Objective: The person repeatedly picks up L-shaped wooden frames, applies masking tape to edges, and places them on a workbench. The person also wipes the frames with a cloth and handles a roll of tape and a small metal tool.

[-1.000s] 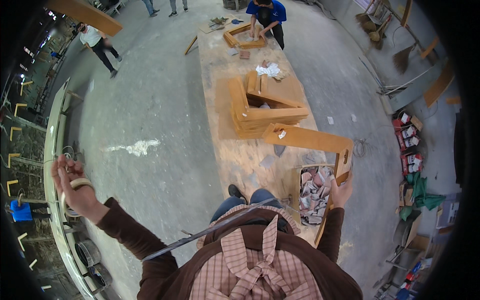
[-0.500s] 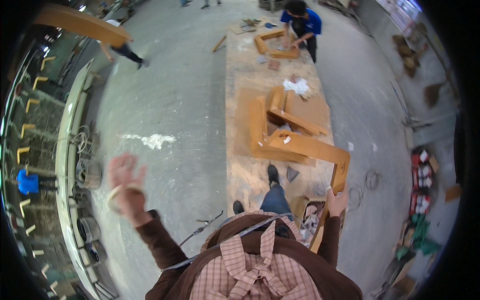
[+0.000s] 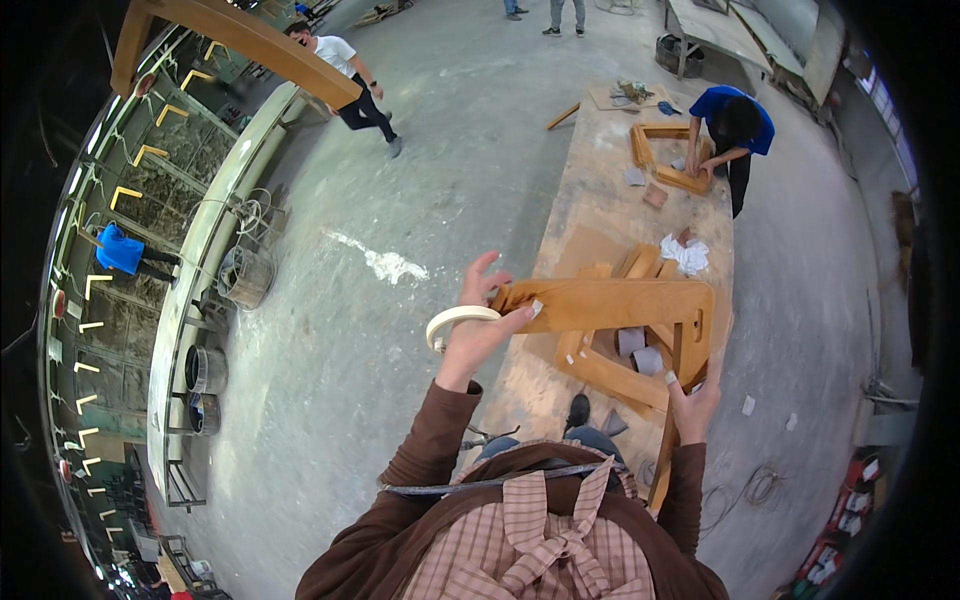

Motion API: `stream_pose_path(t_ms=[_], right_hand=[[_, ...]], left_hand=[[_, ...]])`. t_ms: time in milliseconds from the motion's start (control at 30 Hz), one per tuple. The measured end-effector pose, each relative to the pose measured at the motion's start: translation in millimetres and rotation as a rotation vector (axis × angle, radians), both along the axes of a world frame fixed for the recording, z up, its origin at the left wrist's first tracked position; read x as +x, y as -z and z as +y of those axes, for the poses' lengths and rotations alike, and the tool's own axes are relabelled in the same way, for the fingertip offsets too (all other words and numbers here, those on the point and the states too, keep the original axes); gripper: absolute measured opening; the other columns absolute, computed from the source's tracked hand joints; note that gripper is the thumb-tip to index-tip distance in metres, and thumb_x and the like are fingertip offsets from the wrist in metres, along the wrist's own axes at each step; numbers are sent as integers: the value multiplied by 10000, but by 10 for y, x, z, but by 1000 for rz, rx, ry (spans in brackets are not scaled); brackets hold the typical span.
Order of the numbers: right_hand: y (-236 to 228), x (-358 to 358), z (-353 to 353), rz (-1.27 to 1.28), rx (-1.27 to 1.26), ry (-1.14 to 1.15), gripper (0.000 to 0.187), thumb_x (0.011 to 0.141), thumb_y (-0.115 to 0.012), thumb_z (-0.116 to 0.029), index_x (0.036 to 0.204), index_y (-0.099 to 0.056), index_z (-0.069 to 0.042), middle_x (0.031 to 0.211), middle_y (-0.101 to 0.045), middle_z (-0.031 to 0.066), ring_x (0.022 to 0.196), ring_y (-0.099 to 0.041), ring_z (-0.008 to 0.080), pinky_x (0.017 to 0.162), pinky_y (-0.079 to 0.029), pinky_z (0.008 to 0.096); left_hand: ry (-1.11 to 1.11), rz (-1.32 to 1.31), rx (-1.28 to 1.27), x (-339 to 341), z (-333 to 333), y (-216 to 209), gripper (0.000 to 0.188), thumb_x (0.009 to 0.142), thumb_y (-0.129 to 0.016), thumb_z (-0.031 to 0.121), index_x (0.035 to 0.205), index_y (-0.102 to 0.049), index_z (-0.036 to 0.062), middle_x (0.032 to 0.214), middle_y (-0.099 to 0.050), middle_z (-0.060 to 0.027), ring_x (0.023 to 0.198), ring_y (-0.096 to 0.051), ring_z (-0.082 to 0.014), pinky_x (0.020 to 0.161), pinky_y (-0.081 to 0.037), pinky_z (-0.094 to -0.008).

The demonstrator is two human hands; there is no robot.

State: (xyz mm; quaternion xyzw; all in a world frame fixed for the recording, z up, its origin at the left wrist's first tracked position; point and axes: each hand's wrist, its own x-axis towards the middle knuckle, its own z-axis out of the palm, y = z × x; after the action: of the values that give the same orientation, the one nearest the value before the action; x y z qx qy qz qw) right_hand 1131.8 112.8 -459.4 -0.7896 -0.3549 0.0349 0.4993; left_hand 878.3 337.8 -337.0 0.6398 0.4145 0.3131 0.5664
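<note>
An L-shaped wooden piece (image 3: 620, 305), orange-brown and varnished, is held up in front of me over the workbench. Near its corner, my right hand (image 3: 693, 408) wraps round the leg that runs down toward me. At the far left end of the other arm is my left hand (image 3: 480, 340), its thumb against the face beside a small white patch and its index finger raised. A cream roll of tape (image 3: 433, 325) hangs round the left hand near the wrist. Below the held piece, more angled wooden pieces (image 3: 610, 375) lie on the workbench (image 3: 520, 375) with grey rolls (image 3: 645, 358).
A person in blue (image 3: 735, 125) handles a wooden frame (image 3: 640, 150) at the bench's far end. White crumpled cloth (image 3: 685, 255) lies nearer. Another person (image 3: 350, 80) walks at the far left. A wooden part (image 3: 260, 50) hangs overhead; buckets (image 3: 245, 278) line the left side.
My left hand has swung in from the left to the end of the wooden piece. My right hand keeps its grip. The view has turned left, and the walking person now faces this way.
</note>
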Motion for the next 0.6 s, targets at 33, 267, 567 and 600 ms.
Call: stream_pose_path(t_ms=[33,267,567,600], right_hand=[[1,37,0,-3,-1,1,682,648,-740,-119,1252,-469,43,1074,-610,206,1000,-606,314,865,-458,368],[-60,131,-62,5,17,-23,646,658,-719,-114,1239,-479,36,1055,-609,181,987,-602,283,870,-451,351],[-95,214,-385,639,-81,-236,629,623,-800,-157,1163,-537,30,1005,-627,108,933,-593,189,834,-466,314],[-52,229,-429,817,-87,-278,629,612,-808,-158,1150,-545,35,994,-630,111,927,-593,189,835,-468,313]], left_hand=[[11,-20,9,42,-3,5,835,727,-717,20,1402,-233,107,1235,-498,-189,1084,-541,-241,924,-449,-353],[177,-31,60,183,-38,-29,814,743,-721,35,1398,-242,102,1132,-548,-152,1038,-552,-195,870,-462,-326],[-37,55,110,347,-64,209,650,839,-685,183,1359,-314,60,843,-572,-64,752,-550,-124,666,-455,-250],[-10,67,87,332,-59,218,637,851,-673,201,1359,-315,59,832,-574,-63,745,-549,-122,664,-450,-248]])
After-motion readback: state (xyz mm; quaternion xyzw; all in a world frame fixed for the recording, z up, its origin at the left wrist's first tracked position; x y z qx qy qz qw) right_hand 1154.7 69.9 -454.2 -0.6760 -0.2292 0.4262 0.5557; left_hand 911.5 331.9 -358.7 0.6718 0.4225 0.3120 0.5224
